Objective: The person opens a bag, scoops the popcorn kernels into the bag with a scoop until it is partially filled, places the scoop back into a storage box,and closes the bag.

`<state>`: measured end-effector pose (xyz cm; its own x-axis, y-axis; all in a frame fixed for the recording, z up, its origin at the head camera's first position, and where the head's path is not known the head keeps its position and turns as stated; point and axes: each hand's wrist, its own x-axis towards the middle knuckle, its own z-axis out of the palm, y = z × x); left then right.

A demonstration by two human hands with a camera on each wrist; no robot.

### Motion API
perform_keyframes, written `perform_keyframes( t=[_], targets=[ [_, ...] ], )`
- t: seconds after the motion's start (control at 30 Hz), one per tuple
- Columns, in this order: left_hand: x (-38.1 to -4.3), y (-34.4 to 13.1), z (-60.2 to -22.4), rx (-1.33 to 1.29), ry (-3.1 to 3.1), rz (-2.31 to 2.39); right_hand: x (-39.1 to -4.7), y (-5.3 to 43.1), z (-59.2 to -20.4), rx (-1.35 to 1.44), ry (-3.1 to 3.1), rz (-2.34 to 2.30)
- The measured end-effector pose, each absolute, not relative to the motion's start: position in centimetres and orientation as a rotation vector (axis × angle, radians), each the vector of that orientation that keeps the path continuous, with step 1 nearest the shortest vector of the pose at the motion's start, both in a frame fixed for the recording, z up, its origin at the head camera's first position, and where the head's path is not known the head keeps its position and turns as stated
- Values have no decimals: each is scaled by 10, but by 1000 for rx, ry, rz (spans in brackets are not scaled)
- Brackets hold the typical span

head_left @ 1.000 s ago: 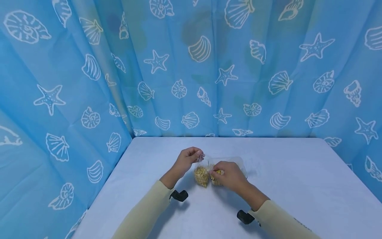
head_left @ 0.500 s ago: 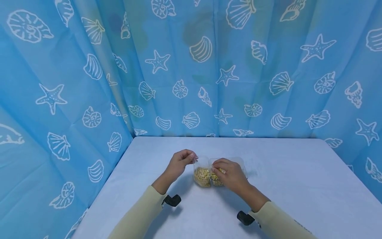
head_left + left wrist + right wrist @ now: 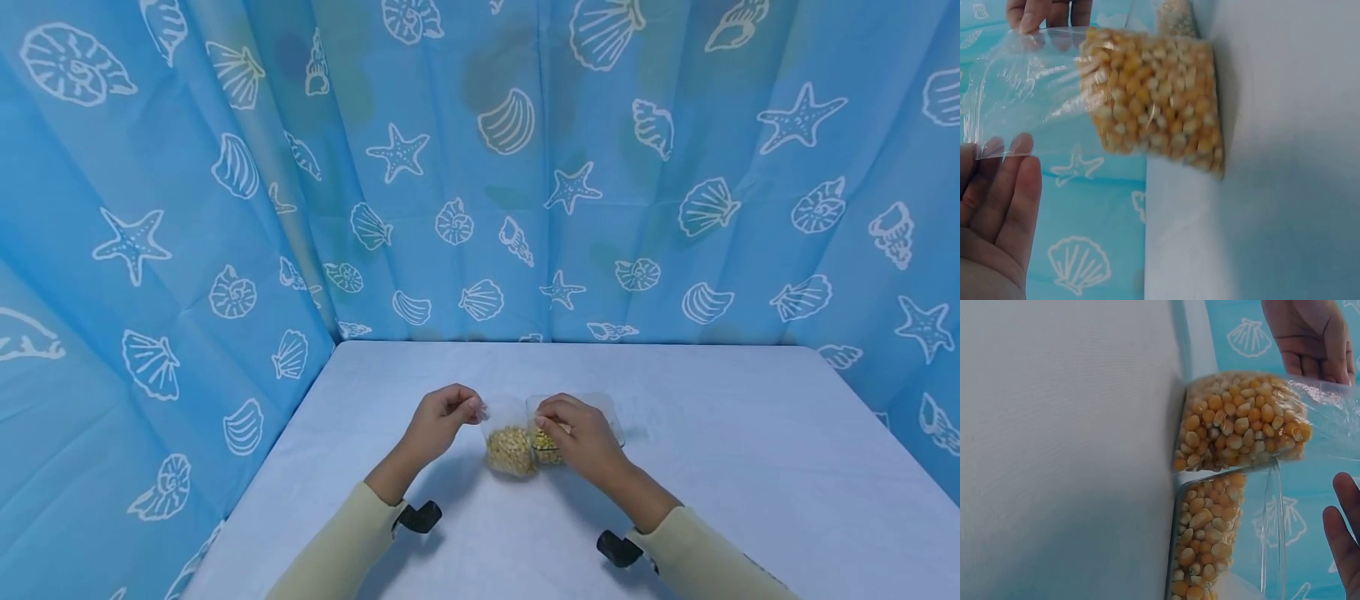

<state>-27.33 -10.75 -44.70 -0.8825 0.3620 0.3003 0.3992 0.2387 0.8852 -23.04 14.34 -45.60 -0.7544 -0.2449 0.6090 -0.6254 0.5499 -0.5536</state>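
Note:
A clear plastic bag point(image 3: 510, 452) of yellow corn kernels stands low over the table in the head view. My left hand point(image 3: 444, 421) pinches its upper left edge, and my right hand point(image 3: 581, 433) pinches the opposite side near the top. The left wrist view has the kernels gathered in the bottom of the bag point(image 3: 1154, 94), with see-through film above them. Beside the bag stands a clear plastic container point(image 3: 1275, 519), also holding corn kernels point(image 3: 1204, 531); in the head view my right hand partly covers it.
A white table point(image 3: 720, 467) lies under everything. Blue curtains point(image 3: 465, 167) with a seashell print rise behind it and along the left. Black wrist-worn devices point(image 3: 420, 517) sit below both sleeves.
My left hand has moved left and slightly down, spreading the bag wider between both hands. The right hand has barely shifted, and the container stays in place.

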Motion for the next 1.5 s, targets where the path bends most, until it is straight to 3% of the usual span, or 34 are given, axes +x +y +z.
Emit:
perform_keyframes(
  t=[0.8,1.5],
  targets=[
    [-234,-101,-439,-1074,-2447,-1487,-210,175,-459,871,-2265,1258],
    [-232,-85,-447,-1059,-2433,-1566,-211,181,-459,794,-2421,1345]
  ],
)
